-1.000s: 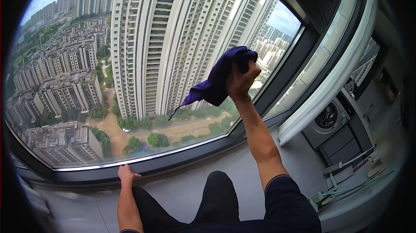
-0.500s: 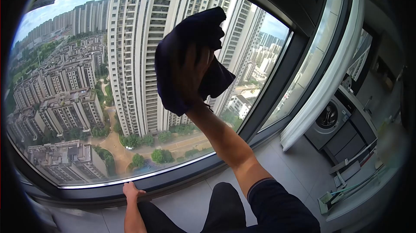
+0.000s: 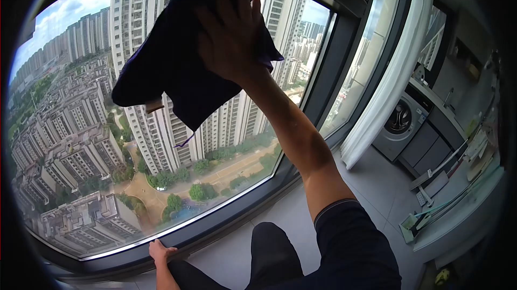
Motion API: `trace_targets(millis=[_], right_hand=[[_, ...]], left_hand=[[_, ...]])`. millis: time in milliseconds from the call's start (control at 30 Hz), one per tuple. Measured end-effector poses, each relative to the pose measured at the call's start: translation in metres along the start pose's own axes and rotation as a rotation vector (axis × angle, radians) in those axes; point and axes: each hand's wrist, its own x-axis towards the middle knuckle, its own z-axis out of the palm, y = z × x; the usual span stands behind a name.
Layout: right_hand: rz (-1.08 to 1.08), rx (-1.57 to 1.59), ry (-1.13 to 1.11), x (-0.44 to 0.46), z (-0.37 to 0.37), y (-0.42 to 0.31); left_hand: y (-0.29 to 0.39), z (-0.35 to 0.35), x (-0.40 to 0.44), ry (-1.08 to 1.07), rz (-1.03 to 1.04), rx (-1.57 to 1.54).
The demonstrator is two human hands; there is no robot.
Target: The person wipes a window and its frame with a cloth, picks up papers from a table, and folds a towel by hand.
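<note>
In the head view, the right hand [image 3: 229,36] spreads its grip, fingers apart, over a dark cloth [image 3: 172,47] at the window's [image 3: 258,152] upper part; unpinched, the cloth could slip. The left hand [image 3: 160,251] touches the window's lower edge, its grip unclear; overreaching might unbalance the person.

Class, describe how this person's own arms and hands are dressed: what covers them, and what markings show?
The right hand and left hand show no gloves. A short, dark navy sleeve with thin hem edging covers the right upper arm; the left sleeve is out of view.
</note>
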Motion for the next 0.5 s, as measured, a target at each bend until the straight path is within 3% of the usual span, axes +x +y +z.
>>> trace_targets(millis=[167, 233, 300, 367, 400, 433, 500], right_hand=[[0.145, -0.204, -0.013, -0.09, -0.027, 0.141], [0.383, -0.137, 0.022, -0.109, -0.04, 0.179], [0.175, -0.461, -0.038, -0.164, -0.034, 0.249], [0.249, -0.342, 0.001, -0.17, -0.042, 0.261], [0.419, -0.16, 0.027, -0.174, -0.041, 0.264], [0.204, -0.714, -0.214, -0.158, -0.055, 0.267], [0.208, -0.579, -0.239, -0.126, -0.084, 0.231]], left_hand=[[-0.004, 0.004, 0.01, 0.014, 0.051, 0.073], [-0.003, 0.002, 0.009, 0.008, 0.056, 0.094], [-0.001, 0.0, 0.006, 0.018, 0.061, 0.087], [-0.005, 0.001, 0.006, 0.025, 0.07, 0.088], [-0.005, 0.0, 0.008, 0.003, 0.056, 0.091], [-0.004, 0.0, 0.01, -0.021, 0.043, 0.092], [-0.004, -0.001, 0.011, -0.04, 0.04, 0.103]])
